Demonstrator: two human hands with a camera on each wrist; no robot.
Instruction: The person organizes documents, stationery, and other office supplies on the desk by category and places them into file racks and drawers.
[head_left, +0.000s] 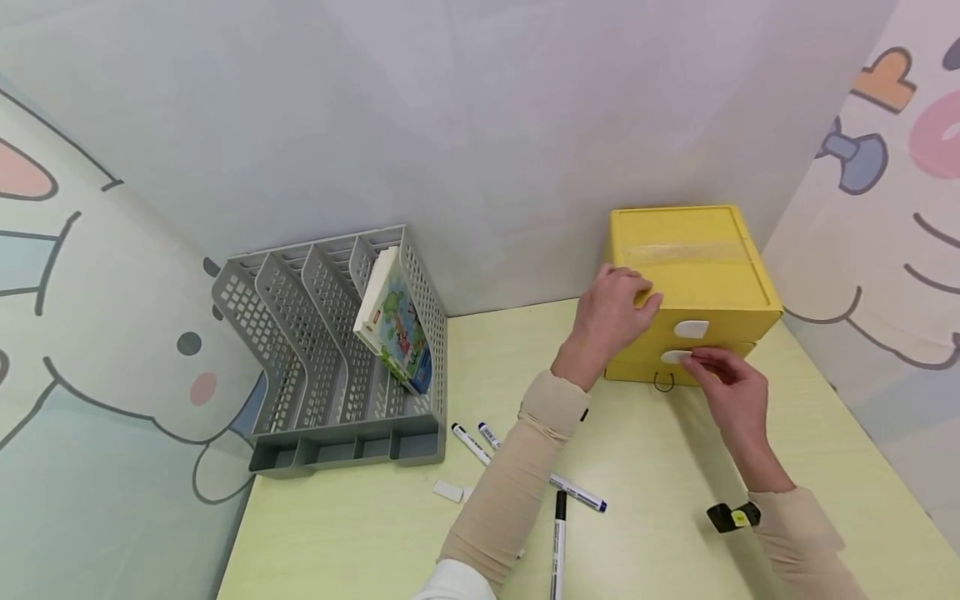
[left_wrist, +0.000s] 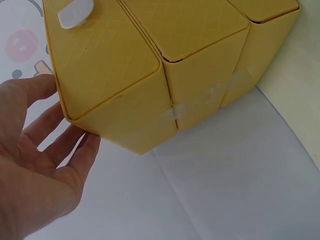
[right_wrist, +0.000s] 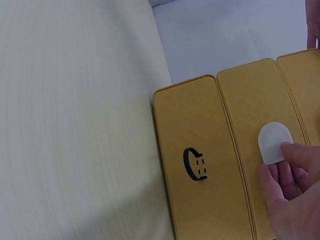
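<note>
A yellow drawer box (head_left: 693,279) with stacked drawers stands at the back right. In the right wrist view, my right hand (right_wrist: 300,185) pinches the white tab handle (right_wrist: 275,142) of the middle drawer, thumb on the tab and fingers beneath it. At the box's upper left edge, my left hand (head_left: 611,308) rests with relaxed, slightly bent fingers. Its fingertips (left_wrist: 90,142) lie against the box's corner in the left wrist view. Another white tab (head_left: 692,329) sits on the top drawer, and a dark ring pull (right_wrist: 192,164) on the bottom one. The drawer fronts look closed.
A grey file rack (head_left: 337,333) stands on the left, with books (head_left: 401,325) in its right slot. Several markers, including a black-capped marker (head_left: 559,542), lie on the table (head_left: 337,533) beside and under the left forearm. A small white block (head_left: 447,491) lies near the rack.
</note>
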